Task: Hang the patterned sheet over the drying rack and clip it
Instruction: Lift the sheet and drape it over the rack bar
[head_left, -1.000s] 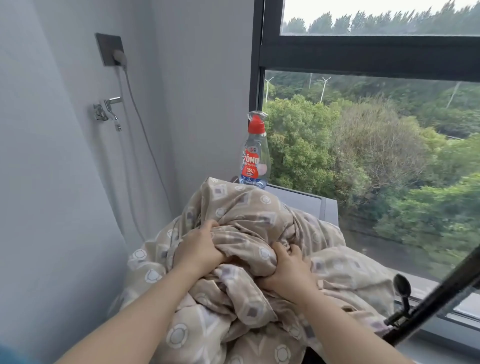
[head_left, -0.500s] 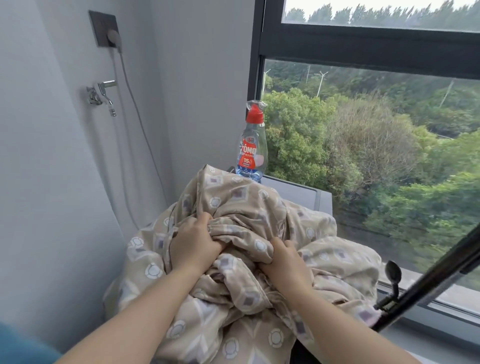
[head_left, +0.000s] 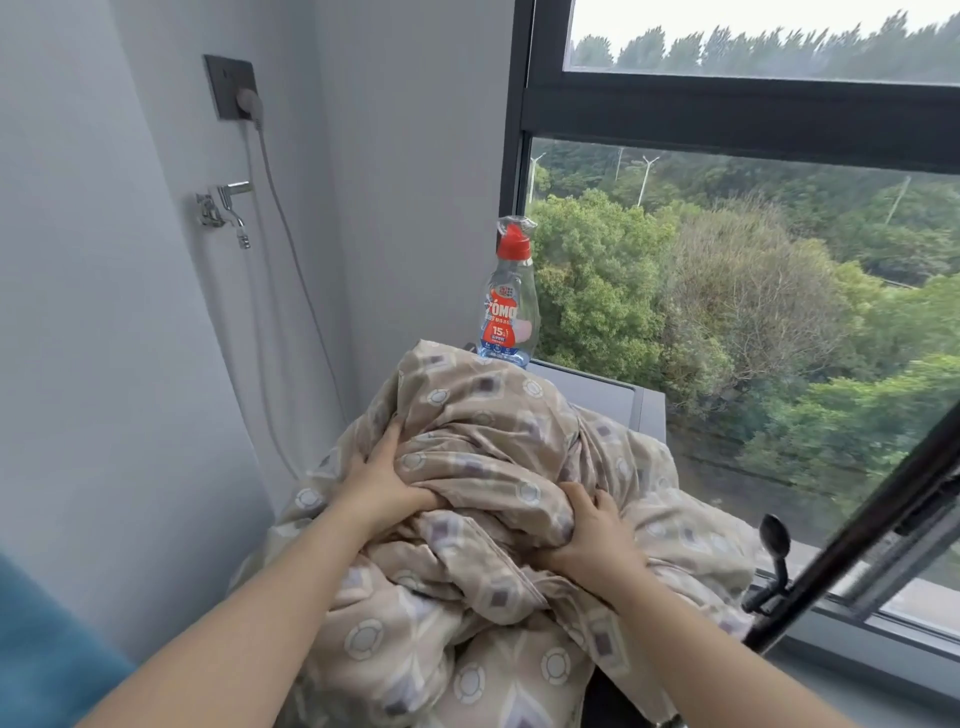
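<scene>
Though crumpled — sheet (head_left: 467, 649) in both hands (head_left: 384, 478) (head_left: 592, 540)

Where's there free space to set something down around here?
A bare strip of grey top lies right of the bottle, between sheet and window. The sill under the black pole is also bare. Crowded: the sheet heap, gripped by the left hand and right hand.
</scene>
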